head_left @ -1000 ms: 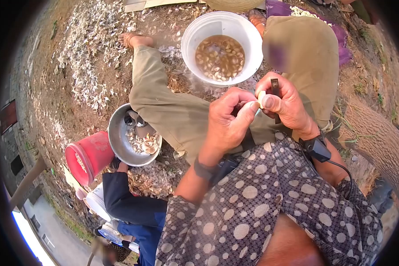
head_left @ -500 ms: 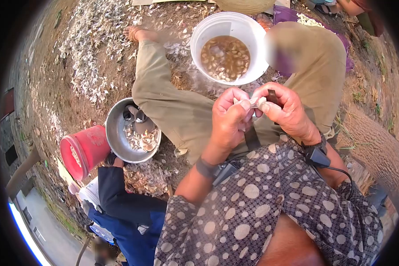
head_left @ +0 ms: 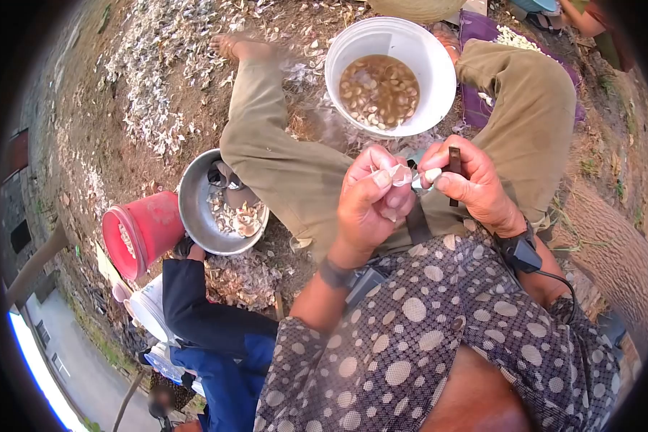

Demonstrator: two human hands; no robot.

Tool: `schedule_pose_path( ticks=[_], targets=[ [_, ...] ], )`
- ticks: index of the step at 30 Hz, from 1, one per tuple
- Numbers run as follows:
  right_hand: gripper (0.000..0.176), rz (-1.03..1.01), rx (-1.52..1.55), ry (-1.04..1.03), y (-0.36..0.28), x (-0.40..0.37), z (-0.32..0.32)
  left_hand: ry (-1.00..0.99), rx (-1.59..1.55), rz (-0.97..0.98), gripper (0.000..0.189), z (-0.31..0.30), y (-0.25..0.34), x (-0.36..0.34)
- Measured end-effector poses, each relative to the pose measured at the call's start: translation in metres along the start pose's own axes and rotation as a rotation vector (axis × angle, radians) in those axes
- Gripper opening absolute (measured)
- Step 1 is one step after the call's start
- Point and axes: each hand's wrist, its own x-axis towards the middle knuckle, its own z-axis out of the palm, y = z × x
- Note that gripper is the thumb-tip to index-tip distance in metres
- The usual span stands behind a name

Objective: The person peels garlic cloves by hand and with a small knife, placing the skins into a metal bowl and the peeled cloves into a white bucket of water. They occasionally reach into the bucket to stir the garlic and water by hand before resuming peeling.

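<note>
My left hand (head_left: 367,198) is closed, with a strip of white papery garlic skin (head_left: 402,175) pinched at its fingertips. Beside it, my right hand (head_left: 479,186) grips a small knife with a dark brown handle (head_left: 454,177). A pale, peeled-looking garlic clove (head_left: 432,175) is held between the right thumb and index finger. A bit of shiny blade seems to show between the hands, partly hidden by fingers. Both hands are over my lap, just nearer to me than a white bucket (head_left: 441,86) with cloves in brownish water (head_left: 379,90).
To the left are a metal basin (head_left: 187,209) with unpeeled cloves (head_left: 234,216) and a tipped red bucket (head_left: 155,227). A co-worker in dark blue trousers (head_left: 216,309) sits there. Skins (head_left: 151,108) litter the ground. A purple cloth (head_left: 475,108) carries white cloves, near a tree trunk (head_left: 605,237).
My hands have drawn slightly apart, the skin staying in the left and the clove in the right. The knife handle now stands more upright in view. The whole view has shifted a little.
</note>
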Motion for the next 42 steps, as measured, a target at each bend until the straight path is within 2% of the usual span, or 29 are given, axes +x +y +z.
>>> schedule_pose_path(
  ticks=[2,5,11,17,20,22,23,24,27,28,31,33,35,37,39,40,42],
  targets=[
    [0.021,-0.045,0.011,0.001,0.002,0.0,-0.004,0.059,0.091,0.015,0.013,-0.002,0.003,-0.001],
    [0.02,-0.062,-0.039,0.032,0.0,-0.001,-0.005,0.18,0.483,-0.007,0.011,0.002,0.008,-0.002],
    [0.018,-0.062,-0.002,0.144,-0.005,-0.003,-0.002,0.187,0.581,-0.079,0.011,0.012,0.001,0.001],
    [0.021,-0.158,-0.448,0.153,-0.003,-0.011,-0.015,0.073,1.124,0.133,0.015,0.024,-0.022,0.021],
    [0.02,-0.146,-0.15,0.149,0.001,-0.013,-0.021,0.121,0.845,-0.085,0.013,0.021,-0.016,0.026],
    [0.02,-0.176,-0.002,0.19,0.0,-0.016,-0.018,0.138,0.485,-0.174,0.013,0.017,-0.011,0.031],
    [0.021,-0.194,0.072,0.209,-0.001,-0.017,-0.018,0.147,0.307,-0.214,0.013,0.014,-0.01,0.034],
    [0.024,-0.201,0.106,0.21,-0.004,-0.019,-0.023,0.164,0.273,-0.163,0.013,0.013,-0.014,0.036],
    [0.032,-0.253,0.199,0.261,-0.024,-0.029,-0.054,0.216,0.801,-0.215,0.015,0.017,-0.018,0.046],
    [0.034,-0.287,0.228,0.3,-0.034,-0.033,-0.066,0.207,1.137,-0.322,0.021,0.019,-0.018,0.048],
    [0.037,-0.423,0.132,0.527,-0.069,-0.053,-0.121,-0.277,1.862,-0.177,0.031,0.004,-0.022,0.055],
    [0.039,-0.503,0.005,0.732,-0.092,-0.071,-0.172,-0.328,1.922,-0.29,0.037,0.013,-0.027,0.062],
    [0.04,-0.455,-0.193,0.912,-0.112,-0.081,-0.225,-0.37,1.968,-0.384,0.043,0.023,-0.03,0.069],
    [0.04,-0.416,-0.334,1.063,-0.119,-0.088,-0.274,-0.324,2.04,-0.533,0.044,0.043,-0.031,0.079],
    [0.038,-0.406,-0.428,1.168,-0.118,-0.09,-0.316,-0.289,2.086,-0.49,0.038,0.042,-0.03,0.086],
    [0.034,-0.367,-0.389,1.281,-0.125,-0.094,-0.317,-0.256,2.111,-0.476,0.035,0.041,-0.027,0.09],
    [0.031,-0.407,-0.342,1.34,-0.129,-0.112,-0.312,-0.299,2.114,-0.469,0.026,0.036,-0.012,0.1]
  ],
)
